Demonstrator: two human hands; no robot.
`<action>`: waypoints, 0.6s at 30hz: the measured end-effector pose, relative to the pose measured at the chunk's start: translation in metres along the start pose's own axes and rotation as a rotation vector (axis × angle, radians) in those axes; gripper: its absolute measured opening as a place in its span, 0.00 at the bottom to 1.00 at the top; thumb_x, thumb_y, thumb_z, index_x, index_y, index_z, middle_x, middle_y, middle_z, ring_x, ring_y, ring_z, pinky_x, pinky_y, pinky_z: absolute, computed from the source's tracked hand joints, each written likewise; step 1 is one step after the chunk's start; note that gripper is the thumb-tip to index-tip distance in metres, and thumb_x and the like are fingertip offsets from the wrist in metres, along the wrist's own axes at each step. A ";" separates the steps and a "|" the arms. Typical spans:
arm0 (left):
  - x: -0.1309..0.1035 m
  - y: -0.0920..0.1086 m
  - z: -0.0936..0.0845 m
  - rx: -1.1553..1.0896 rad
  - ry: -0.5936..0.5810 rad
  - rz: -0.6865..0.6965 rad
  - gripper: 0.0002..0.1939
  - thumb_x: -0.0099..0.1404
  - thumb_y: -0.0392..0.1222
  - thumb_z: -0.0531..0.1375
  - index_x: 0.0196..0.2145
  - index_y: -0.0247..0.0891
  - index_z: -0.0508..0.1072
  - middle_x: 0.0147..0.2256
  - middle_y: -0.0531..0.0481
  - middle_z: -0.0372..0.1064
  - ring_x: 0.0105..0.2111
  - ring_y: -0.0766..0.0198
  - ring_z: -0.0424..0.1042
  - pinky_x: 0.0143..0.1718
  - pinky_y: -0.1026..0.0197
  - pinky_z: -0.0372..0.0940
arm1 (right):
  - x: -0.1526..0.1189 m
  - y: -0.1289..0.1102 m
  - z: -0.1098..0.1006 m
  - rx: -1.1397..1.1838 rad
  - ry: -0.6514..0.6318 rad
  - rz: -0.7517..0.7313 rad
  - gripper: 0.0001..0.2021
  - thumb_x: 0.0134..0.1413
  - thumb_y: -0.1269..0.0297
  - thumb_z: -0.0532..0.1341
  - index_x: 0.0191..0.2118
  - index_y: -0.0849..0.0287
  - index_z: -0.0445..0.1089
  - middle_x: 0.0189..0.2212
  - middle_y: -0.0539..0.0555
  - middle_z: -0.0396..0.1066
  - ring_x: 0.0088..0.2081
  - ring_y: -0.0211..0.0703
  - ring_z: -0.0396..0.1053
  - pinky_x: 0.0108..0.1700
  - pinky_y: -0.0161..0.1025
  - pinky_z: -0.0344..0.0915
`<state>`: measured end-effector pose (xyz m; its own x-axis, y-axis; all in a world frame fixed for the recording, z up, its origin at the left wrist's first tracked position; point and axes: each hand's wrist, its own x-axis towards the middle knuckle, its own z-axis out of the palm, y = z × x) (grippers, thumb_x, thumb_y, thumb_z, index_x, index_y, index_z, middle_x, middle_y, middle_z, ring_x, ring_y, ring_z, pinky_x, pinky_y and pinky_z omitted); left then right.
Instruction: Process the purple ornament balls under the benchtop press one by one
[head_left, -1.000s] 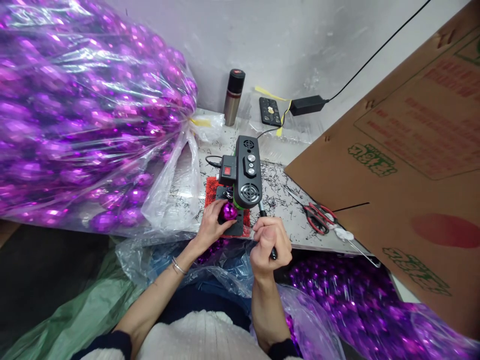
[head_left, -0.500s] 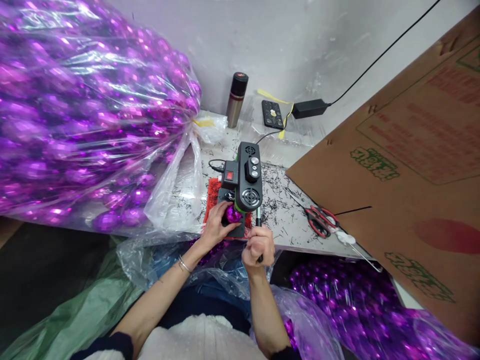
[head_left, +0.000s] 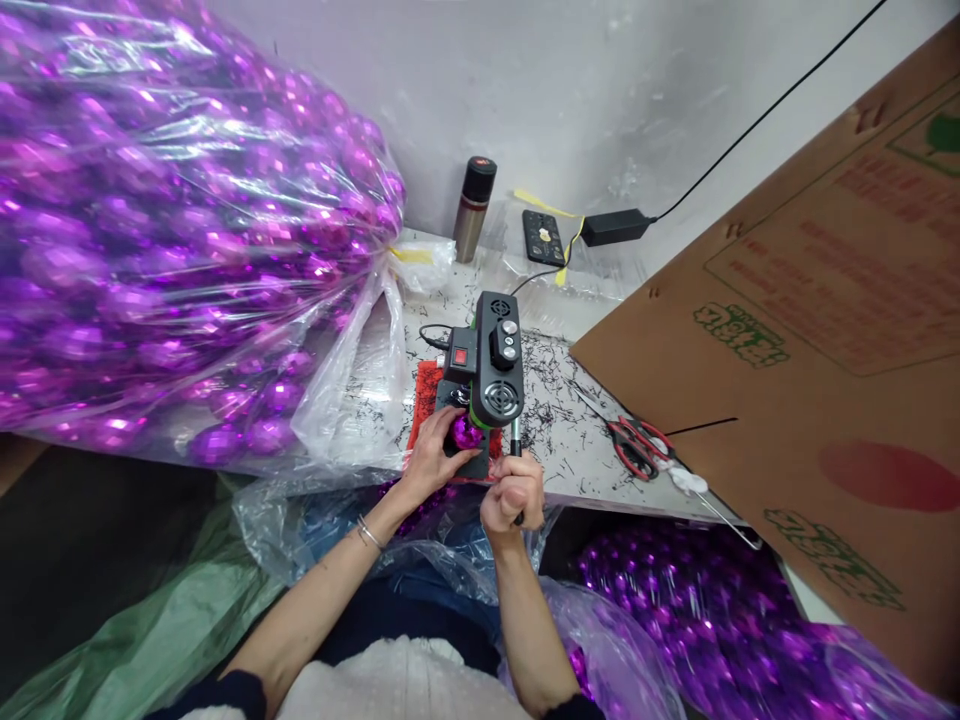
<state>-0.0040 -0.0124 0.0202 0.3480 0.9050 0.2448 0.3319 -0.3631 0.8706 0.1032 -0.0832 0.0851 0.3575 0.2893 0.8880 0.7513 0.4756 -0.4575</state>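
A shiny purple ball ornament [head_left: 466, 432] sits under the front end of a small black bench drill press [head_left: 498, 345]. My left hand [head_left: 436, 452] is closed on the ball, fingers at its left side and thumb in front. My right hand [head_left: 514, 492] is wrapped round the black-handled lever [head_left: 516, 447] at the machine's right side, its grip mostly covered by my fingers. Beneath the machine lies a red cloth [head_left: 426, 385]. The tool tip over the ball is hidden by the machine head.
A large clear bag of purple balls [head_left: 187, 240] fills the left side. Red-handled scissors [head_left: 637, 445] lie on the right near a cardboard box [head_left: 817, 370]. A thermos [head_left: 474, 210], a phone [head_left: 543, 237] and a power adapter [head_left: 618, 227] are at the back. Black scraps litter the table [head_left: 559, 400].
The view has shifted slightly. My left hand stays on the ball and my right hand stays on the lever, with little visible movement.
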 end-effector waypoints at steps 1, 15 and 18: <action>0.000 0.000 0.000 -0.003 0.000 0.003 0.33 0.62 0.51 0.74 0.61 0.43 0.72 0.60 0.38 0.73 0.63 0.42 0.71 0.65 0.40 0.65 | -0.001 0.001 0.000 0.011 0.006 0.000 0.19 0.74 0.65 0.48 0.27 0.54 0.60 0.24 0.46 0.65 0.25 0.35 0.66 0.36 0.41 0.70; 0.001 -0.008 0.006 0.066 0.040 0.079 0.32 0.63 0.50 0.72 0.61 0.41 0.71 0.59 0.38 0.73 0.62 0.43 0.73 0.63 0.41 0.67 | -0.011 0.007 0.006 0.110 0.008 0.049 0.19 0.75 0.64 0.46 0.28 0.54 0.58 0.27 0.46 0.62 0.26 0.35 0.67 0.36 0.42 0.70; 0.001 -0.011 0.009 0.094 0.061 0.097 0.31 0.63 0.48 0.72 0.61 0.41 0.71 0.59 0.38 0.74 0.61 0.44 0.73 0.63 0.42 0.69 | -0.016 0.010 0.006 0.116 -0.013 0.053 0.20 0.76 0.63 0.46 0.28 0.54 0.58 0.27 0.46 0.62 0.27 0.35 0.68 0.37 0.42 0.70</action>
<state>0.0004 -0.0095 0.0073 0.3291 0.8755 0.3540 0.3811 -0.4661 0.7984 0.1014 -0.0782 0.0657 0.3878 0.3268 0.8618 0.6620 0.5518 -0.5072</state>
